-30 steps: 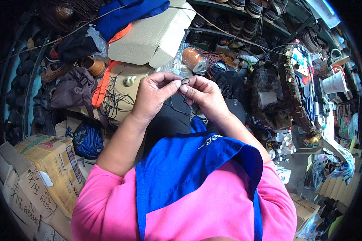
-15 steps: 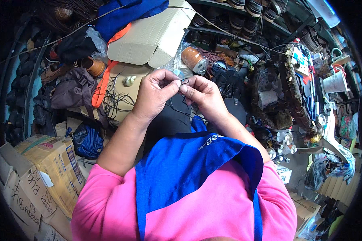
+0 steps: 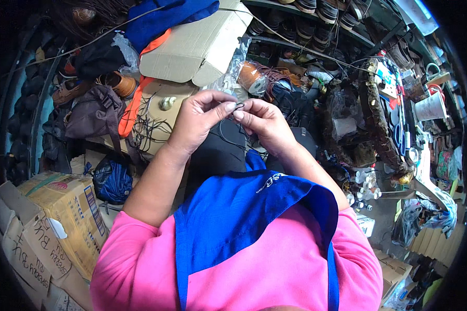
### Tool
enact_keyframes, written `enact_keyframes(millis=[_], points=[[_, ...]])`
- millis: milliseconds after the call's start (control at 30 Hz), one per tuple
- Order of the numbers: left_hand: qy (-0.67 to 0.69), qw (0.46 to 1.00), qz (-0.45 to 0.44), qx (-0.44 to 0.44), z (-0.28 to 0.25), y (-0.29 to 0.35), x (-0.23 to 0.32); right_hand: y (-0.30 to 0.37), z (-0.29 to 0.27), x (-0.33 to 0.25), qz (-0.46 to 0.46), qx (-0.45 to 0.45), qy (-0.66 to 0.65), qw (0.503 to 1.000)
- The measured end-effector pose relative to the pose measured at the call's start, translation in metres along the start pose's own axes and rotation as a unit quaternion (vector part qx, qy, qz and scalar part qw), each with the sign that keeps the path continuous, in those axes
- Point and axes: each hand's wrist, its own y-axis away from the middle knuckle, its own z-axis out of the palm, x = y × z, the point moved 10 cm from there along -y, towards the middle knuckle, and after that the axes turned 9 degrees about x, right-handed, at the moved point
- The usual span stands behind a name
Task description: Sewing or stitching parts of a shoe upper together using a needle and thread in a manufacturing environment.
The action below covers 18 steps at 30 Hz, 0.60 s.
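Note:
A thin black cord point(image 3: 225, 136) hangs in a loop below my fingertips, over my dark trousers. Close together above my lap, both hands pinch it. My left hand point(image 3: 205, 115) grips one part between thumb and forefinger. My right hand point(image 3: 262, 118) has its thumb and forefinger closed on the cord right beside it, where a small loop shows between the hands. To the left, a tangle of similar black cords point(image 3: 149, 129) lies on a flat piece of cardboard, near a small shiny roundish object point(image 3: 167, 103).
Behind my hands stands a cardboard flap point(image 3: 184, 57), with an orange thread spool point(image 3: 251, 78) to its right. A dark bag point(image 3: 92, 115) and an orange strap point(image 3: 132, 111) lie left. A cardboard box point(image 3: 67, 207) sits lower left. At right are a cluttered bench point(image 3: 371, 103) and a white cup point(image 3: 430, 108).
My fingertips have shifted slightly while still pinching the cord. The hanging loop of cord now shows more plainly below my hands.

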Motion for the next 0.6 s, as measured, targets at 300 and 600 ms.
enact_keyframes(millis=[300,600], points=[[0.156,0.984,-0.048,0.072,-0.034,-0.007,-0.011,0.007,-0.027,0.045,0.105,-0.075,0.095,0.987],[0.117,0.988,-0.042,0.091,-0.011,0.008,-0.016,0.028,-0.011,-0.017,-0.068,-0.058,0.122,0.989]])
